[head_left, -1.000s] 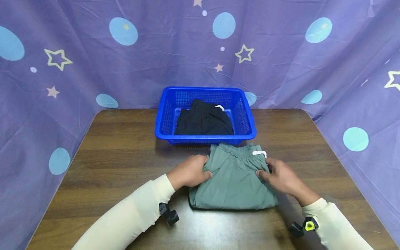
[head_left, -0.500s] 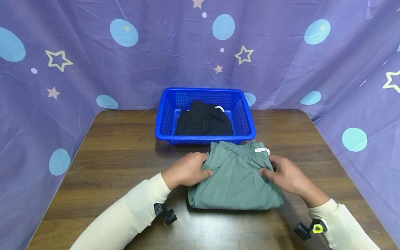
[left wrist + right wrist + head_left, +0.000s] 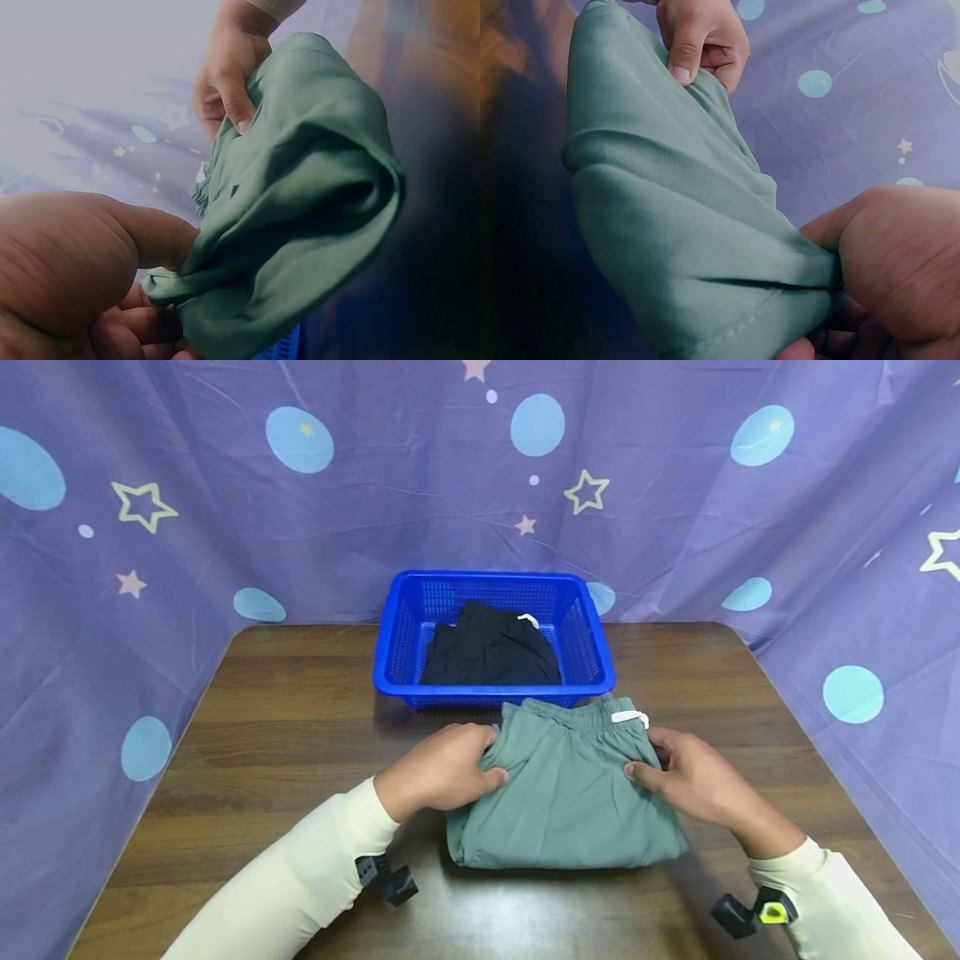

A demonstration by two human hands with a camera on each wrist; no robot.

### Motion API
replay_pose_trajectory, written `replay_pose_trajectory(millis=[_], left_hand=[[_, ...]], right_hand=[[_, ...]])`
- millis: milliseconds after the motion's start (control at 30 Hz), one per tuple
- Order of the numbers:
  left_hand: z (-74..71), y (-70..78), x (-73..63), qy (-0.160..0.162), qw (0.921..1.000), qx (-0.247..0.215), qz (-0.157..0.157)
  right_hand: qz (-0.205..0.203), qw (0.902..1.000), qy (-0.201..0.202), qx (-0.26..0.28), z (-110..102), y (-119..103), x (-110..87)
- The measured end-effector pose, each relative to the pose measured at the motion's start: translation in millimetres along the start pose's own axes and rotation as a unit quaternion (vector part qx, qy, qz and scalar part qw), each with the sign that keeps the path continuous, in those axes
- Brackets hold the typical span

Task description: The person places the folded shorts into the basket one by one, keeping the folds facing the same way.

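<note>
Folded green drawstring shorts (image 3: 562,802) with a gathered waistband and a white drawstring are held between both hands, in front of the basket. My left hand (image 3: 446,768) pinches their left side, thumb on top and fingers beneath. On the right side, my right hand (image 3: 693,777) pinches them the same way, just below the drawstring. In the left wrist view the layered folds of the shorts (image 3: 300,172) hang between the two hands. The right wrist view shows the fabric (image 3: 667,202) bunched at the right hand's grip.
Behind the shorts stands a blue perforated plastic basket (image 3: 382,652). Inside it lies a folded black garment (image 3: 495,647) with a white drawstring. Everything is on a brown wooden table (image 3: 262,735). A purple patterned curtain (image 3: 420,485) hangs around the back and sides.
The right hand has shifted a little right and the left hand slightly left, the shorts spreading a bit wider between them. Their waistband has come up slightly toward the basket, whose contents look the same.
</note>
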State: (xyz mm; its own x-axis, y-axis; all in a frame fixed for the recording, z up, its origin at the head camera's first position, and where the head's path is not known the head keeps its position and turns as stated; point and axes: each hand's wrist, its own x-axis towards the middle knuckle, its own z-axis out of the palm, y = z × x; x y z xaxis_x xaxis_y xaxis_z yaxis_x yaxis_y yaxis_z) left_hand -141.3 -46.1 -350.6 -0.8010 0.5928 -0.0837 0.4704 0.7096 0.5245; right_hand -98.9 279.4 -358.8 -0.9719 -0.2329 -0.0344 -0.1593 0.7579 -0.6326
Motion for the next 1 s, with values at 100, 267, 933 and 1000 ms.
replay_pose_trajectory(millis=[100,267,933,1000], left_hand=[[-2.8,2.4,-3.0,0.002,1.0,0.0,0.007],[-8.5,4.4,-6.9,0.008,1.0,0.0,0.005],[-39.4,-5.8,-13.4,0.061,0.9974,-0.025,-0.028],[-41.8,-7.7,-14.4,0.07,0.9969,-0.022,-0.029]], right_hand=[[0.001,1.0,-0.002,0.001,-2.1,-2.6,-1.0],[-0.008,1.0,0.002,-0.003,-6.4,-6.8,-1.0],[-0.036,0.999,0.024,-0.007,-10.3,-27.7,33.2],[-0.041,0.9987,0.028,-0.01,-9.9,-30.4,37.1]])
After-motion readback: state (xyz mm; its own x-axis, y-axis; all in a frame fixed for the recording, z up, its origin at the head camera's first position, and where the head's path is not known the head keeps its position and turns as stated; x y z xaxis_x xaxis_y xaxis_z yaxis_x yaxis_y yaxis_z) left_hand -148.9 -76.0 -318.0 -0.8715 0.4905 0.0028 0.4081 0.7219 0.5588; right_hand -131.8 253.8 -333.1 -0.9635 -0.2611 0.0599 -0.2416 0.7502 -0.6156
